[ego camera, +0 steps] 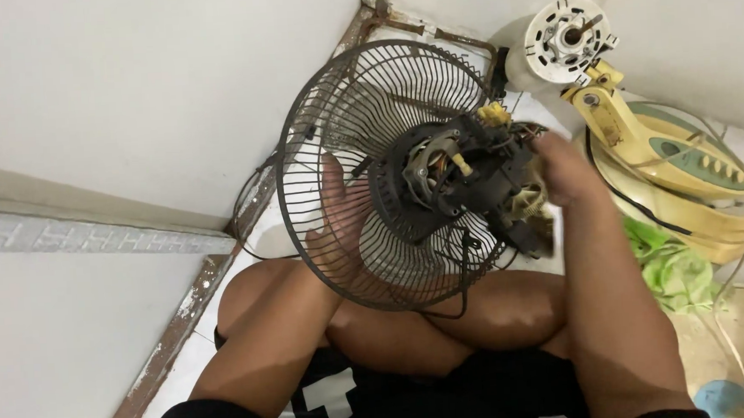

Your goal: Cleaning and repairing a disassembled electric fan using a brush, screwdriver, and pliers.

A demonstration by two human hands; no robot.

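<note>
The middle of the frame is crowded: the dark wire fan guard (387,174) fills it, with the exposed motor (463,174) bolted at its hub, the left hand (343,223) spread behind the wires and the right hand (561,169) against the motor's right side. At upper right the cream fan stand (667,168) and its white round motor housing (565,38) block the way, and a green cloth (668,266) lies below them. The crossed legs (428,316) close the bottom centre. Bare floor (56,336) lies open at lower left, beside the wall (128,86).
</note>
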